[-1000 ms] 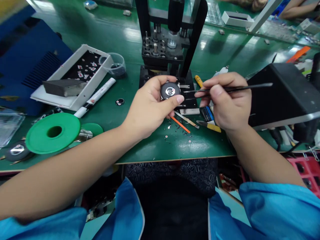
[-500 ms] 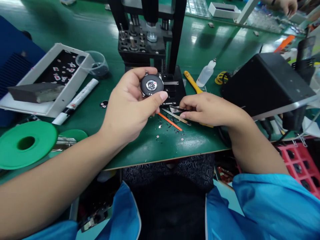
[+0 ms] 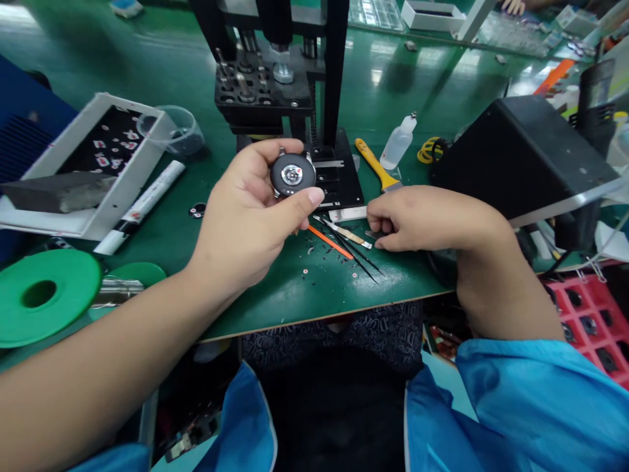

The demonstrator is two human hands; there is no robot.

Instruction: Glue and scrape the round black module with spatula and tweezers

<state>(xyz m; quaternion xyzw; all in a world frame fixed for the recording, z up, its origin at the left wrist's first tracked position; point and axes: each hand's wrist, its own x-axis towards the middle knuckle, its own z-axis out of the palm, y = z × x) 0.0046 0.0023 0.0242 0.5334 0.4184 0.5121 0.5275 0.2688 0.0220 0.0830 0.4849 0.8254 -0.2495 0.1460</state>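
Observation:
My left hand [image 3: 250,216] grips a round black smartwatch case [image 3: 293,176] between thumb and fingers. The case's back, with its silver sensor disc, faces up, and no strap shows. My right hand [image 3: 417,219] rests low over the table with its fingers curled together. A small flat grey tip pokes out from under them, but the rest of that item is hidden. Just left of those fingers lie black tweezers [image 3: 361,261], a slim tool with a pale handle [image 3: 350,235] and an orange stick [image 3: 330,242]. Behind them is a white strip [image 3: 346,214].
A black press [image 3: 265,108] stands ahead. Right of it are a yellow brush [image 3: 373,162], a squeeze bottle [image 3: 398,144] and a black box-shaped device [image 3: 515,157]. At left are a white tray [image 3: 101,216], a marker [image 3: 142,204] and a green spool [image 3: 46,295]. Scraps dot the table.
My right hand has let go of the black tweezers, which now lie on the table, and has shifted slightly right. My left hand still holds the smartwatch case. The view has swung slightly.

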